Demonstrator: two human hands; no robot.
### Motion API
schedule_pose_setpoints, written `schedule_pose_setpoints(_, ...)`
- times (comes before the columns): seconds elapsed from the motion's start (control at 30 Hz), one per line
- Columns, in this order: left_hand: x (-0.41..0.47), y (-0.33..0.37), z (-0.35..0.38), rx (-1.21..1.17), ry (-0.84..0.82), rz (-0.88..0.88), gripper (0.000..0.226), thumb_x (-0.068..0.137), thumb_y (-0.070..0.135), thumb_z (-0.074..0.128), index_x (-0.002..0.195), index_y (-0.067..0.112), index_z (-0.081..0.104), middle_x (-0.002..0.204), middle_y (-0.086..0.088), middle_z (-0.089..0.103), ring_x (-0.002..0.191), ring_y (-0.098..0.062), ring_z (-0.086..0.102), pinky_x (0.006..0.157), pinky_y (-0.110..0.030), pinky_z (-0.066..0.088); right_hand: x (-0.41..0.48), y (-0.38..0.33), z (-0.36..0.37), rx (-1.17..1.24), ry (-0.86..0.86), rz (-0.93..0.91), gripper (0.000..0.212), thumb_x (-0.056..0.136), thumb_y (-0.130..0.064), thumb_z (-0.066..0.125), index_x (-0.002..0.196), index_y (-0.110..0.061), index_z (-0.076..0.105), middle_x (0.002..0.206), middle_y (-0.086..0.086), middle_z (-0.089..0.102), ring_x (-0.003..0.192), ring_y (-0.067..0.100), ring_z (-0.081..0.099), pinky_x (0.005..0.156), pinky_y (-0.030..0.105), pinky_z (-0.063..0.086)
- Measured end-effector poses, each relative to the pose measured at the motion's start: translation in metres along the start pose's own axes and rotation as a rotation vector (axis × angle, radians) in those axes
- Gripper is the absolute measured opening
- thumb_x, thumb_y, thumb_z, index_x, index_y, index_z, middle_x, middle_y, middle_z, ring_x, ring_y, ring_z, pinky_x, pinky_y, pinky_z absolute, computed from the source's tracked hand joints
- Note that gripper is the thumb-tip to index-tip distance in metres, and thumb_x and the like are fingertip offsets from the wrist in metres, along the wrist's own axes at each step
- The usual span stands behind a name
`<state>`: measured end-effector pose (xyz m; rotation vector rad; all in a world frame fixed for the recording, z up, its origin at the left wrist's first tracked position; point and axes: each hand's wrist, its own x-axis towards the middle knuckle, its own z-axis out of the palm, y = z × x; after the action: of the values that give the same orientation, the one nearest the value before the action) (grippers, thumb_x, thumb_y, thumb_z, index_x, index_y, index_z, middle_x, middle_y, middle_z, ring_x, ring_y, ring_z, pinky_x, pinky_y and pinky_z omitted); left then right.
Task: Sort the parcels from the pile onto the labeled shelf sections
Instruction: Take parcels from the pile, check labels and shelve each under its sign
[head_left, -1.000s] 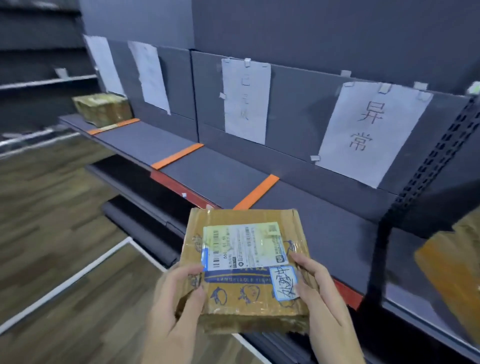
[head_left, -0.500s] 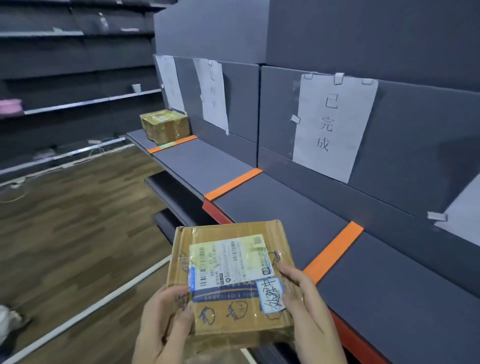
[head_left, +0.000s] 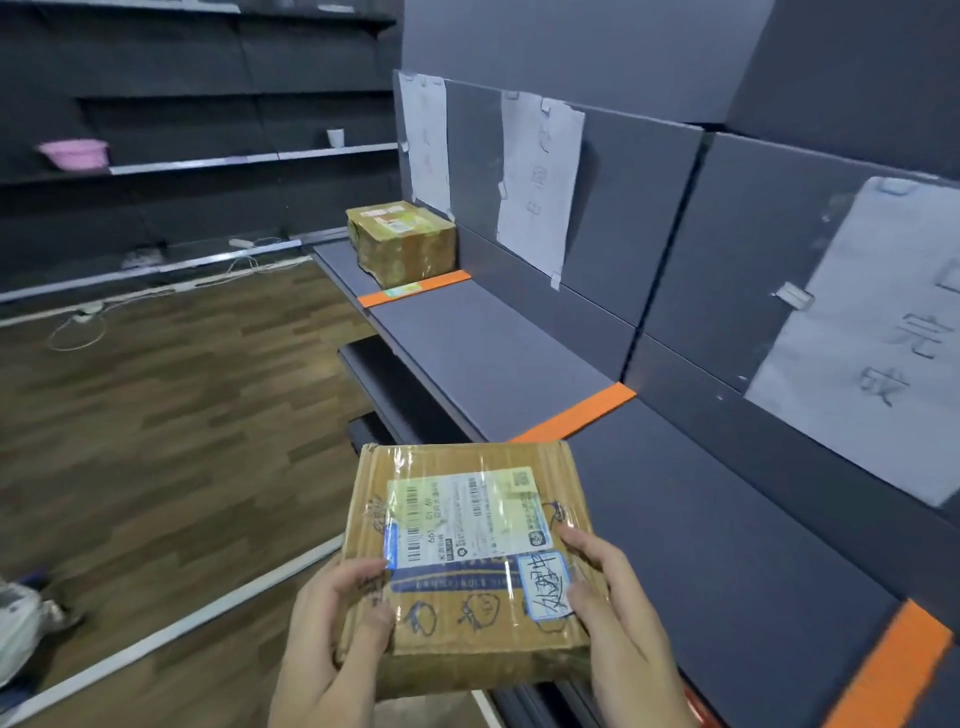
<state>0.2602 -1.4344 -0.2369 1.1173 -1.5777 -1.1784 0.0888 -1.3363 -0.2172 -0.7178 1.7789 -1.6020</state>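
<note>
Near me, parcel (head_left: 467, 639) between my left hand (head_left: 327, 639) and right hand (head_left: 618, 623), shelf (head_left: 493, 358) running right and far, second parcel (head_left: 402, 241) on its far end, floor (head_left: 156, 415) left.

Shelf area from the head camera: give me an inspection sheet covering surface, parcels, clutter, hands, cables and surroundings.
Surface: grey shelf, split into sections by orange strips; paper labels taped to the back panel.
Job's things: held parcel, taped, in front of the shelf; far parcel sitting in the end section.
Clutter: pink basin and white cup on the far wall shelving.
Hands: left hand and right hand grip the held parcel's near corners, thumbs on top.
Cables: white cords lying on the floor.
Surroundings: wooden floor.
</note>
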Motion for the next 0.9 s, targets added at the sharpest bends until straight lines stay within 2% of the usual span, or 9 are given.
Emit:
schedule_pose_setpoints(0.07, 0.044, -0.01, -0.01, -0.011, -0.009, 0.017, 0.03, 0.066, 0.039, 0.061, 0.095, 0.046, 0.065, 0.114, 0.006, 0.063, 0.103, -0.003, 0.059, 0.087, -0.025, 0.046, 0.032, -0.002, 0.031, -0.014, 0.015, -0.005, 0.035, 0.08, -0.026, 0.049, 0.103, -0.047, 0.065, 0.113, -0.027, 0.065, 0.106, -0.007, 0.059, 0.083, 0.018, 0.044)
schedule_pose_setpoints(0.17, 0.109, -0.022, -0.03, 0.001, -0.042, 0.033, 0.03, 0.067, 0.037, 0.061, 0.095, 0.047, 0.064, 0.116, 0.009, 0.06, 0.107, -0.011, 0.058, 0.086, -0.029, 0.047, 0.075, -0.009, 0.078, -0.007, 0.059, 0.0, 0.04, 0.073, -0.028, 0.046, 0.106, -0.042, 0.065, 0.111, -0.03, 0.064, 0.107, -0.008, 0.058, 0.083, 0.017, 0.043)
schedule_pose_setpoints(0.33, 0.206, -0.033, -0.054, 0.013, -0.144, 0.053, 0.034, 0.085, 0.016, 0.066, 0.095, 0.049, 0.061, 0.114, 0.013, 0.059, 0.103, -0.012, 0.059, 0.082, -0.014, 0.043, 0.134, -0.018, 0.144, -0.018, 0.124, 0.016, 0.036, 0.077, -0.033, 0.048, 0.106, -0.05, 0.062, 0.117, -0.027, 0.063, 0.113, -0.002, 0.057, 0.098, 0.035, 0.045)
schedule_pose_setpoints(0.37, 0.222, -0.036, -0.058, 0.016, -0.163, 0.047, 0.036, 0.087, 0.013, 0.065, 0.096, 0.048, 0.061, 0.116, 0.01, 0.059, 0.105, -0.014, 0.058, 0.084, -0.014, 0.043, 0.144, -0.018, 0.155, -0.022, 0.139, 0.028, 0.037, 0.078, -0.033, 0.048, 0.108, -0.05, 0.062, 0.119, -0.026, 0.063, 0.115, 0.0, 0.057, 0.101, 0.039, 0.045)
schedule_pose_setpoints(0.43, 0.255, -0.039, -0.063, 0.021, -0.2, 0.034, 0.028, 0.082, 0.023, 0.063, 0.097, 0.046, 0.061, 0.118, 0.009, 0.059, 0.109, -0.017, 0.058, 0.09, -0.022, 0.042, 0.164, -0.02, 0.174, -0.028, 0.165, 0.049, 0.038, 0.078, -0.035, 0.048, 0.111, -0.05, 0.061, 0.12, -0.027, 0.062, 0.116, 0.002, 0.057, 0.103, 0.043, 0.044)
schedule_pose_setpoints(0.57, 0.321, -0.055, -0.063, 0.033, -0.276, 0.036, 0.029, 0.072, 0.033, 0.057, 0.098, 0.046, 0.061, 0.119, 0.013, 0.058, 0.111, -0.017, 0.057, 0.098, -0.034, 0.043, 0.213, -0.017, 0.205, -0.03, 0.237, 0.069, 0.037, 0.084, -0.031, 0.049, 0.114, -0.049, 0.059, 0.122, -0.027, 0.061, 0.118, 0.004, 0.056, 0.105, 0.045, 0.042)
schedule_pose_setpoints(0.67, 0.375, -0.066, -0.054, 0.023, -0.327, 0.029, 0.029, 0.072, 0.034, 0.058, 0.098, 0.045, 0.062, 0.118, 0.012, 0.059, 0.112, -0.017, 0.057, 0.093, -0.03, 0.047, 0.255, -0.012, 0.224, -0.006, 0.288, 0.088, 0.038, 0.097, -0.019, 0.049, 0.111, -0.052, 0.059, 0.118, -0.031, 0.06, 0.114, 0.001, 0.058, 0.101, 0.038, 0.044)
schedule_pose_setpoints(0.8, 0.454, -0.08, -0.034, 0.033, -0.412, 0.06, 0.027, 0.071, 0.042, 0.06, 0.098, 0.042, 0.063, 0.118, 0.01, 0.06, 0.109, -0.019, 0.059, 0.092, -0.037, 0.046, 0.32, -0.005, 0.249, 0.035, 0.355, 0.061, 0.035, 0.094, -0.021, 0.05, 0.107, -0.053, 0.06, 0.118, -0.03, 0.061, 0.109, -0.006, 0.058, 0.088, 0.021, 0.044)
schedule_pose_setpoints(0.9, 0.516, -0.086, -0.014, 0.062, -0.485, 0.078, 0.025, 0.076, 0.031, 0.057, 0.098, 0.042, 0.062, 0.114, 0.007, 0.061, 0.102, -0.022, 0.06, 0.084, -0.026, 0.045, 0.37, -0.004, 0.261, 0.058, 0.416, 0.064, 0.052, 0.096, -0.004, 0.047, 0.102, -0.054, 0.06, 0.114, -0.03, 0.063, 0.102, -0.013, 0.057, 0.074, 0.004, 0.04)
